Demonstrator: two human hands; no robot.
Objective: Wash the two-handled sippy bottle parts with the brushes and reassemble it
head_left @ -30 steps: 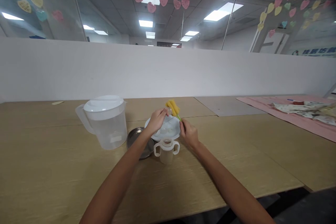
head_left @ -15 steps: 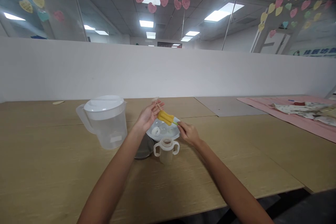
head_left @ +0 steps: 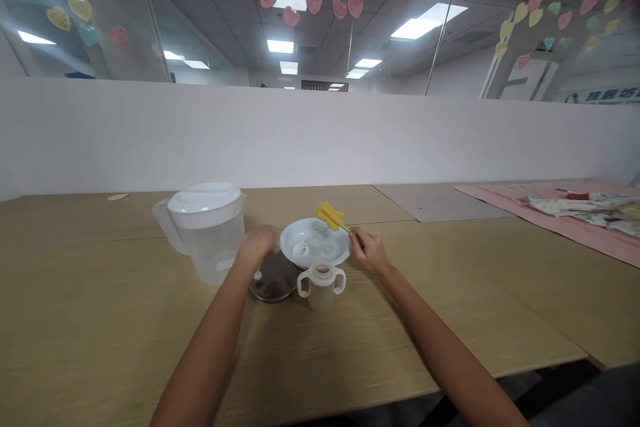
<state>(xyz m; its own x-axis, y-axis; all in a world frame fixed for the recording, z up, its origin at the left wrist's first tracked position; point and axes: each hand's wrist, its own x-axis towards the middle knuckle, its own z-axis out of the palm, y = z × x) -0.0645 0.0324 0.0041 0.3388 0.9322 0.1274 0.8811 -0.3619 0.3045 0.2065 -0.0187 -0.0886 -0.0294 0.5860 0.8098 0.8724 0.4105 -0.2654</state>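
My right hand [head_left: 371, 251] grips the green handle of a yellow sponge brush [head_left: 329, 215], its head raised over the far rim of a white bowl [head_left: 345, 255]. Inside the bowl are a white ring [head_left: 301, 250] and clear pieces. My left hand [head_left: 260, 242], blurred and with fingers curled, is above a dark round tray [head_left: 274, 283]. Pale bits show beside its fingertips and at the tray's left edge; what it holds cannot be made out. In front of the bowl stands an uncapped two-handled bottle [head_left: 321, 287], upright.
A clear lidded pitcher [head_left: 213, 240] holding water stands left of the tray. Far right, cloths [head_left: 575, 210] lie on a pink sheet [head_left: 520, 203]. A white partition wall [head_left: 310, 140] rises behind the wooden table [head_left: 450, 293].
My left hand has moved down and left to the tray from above the bowl, where it held a thin straw-like piece by the brush. The brush has shifted slightly right and up.
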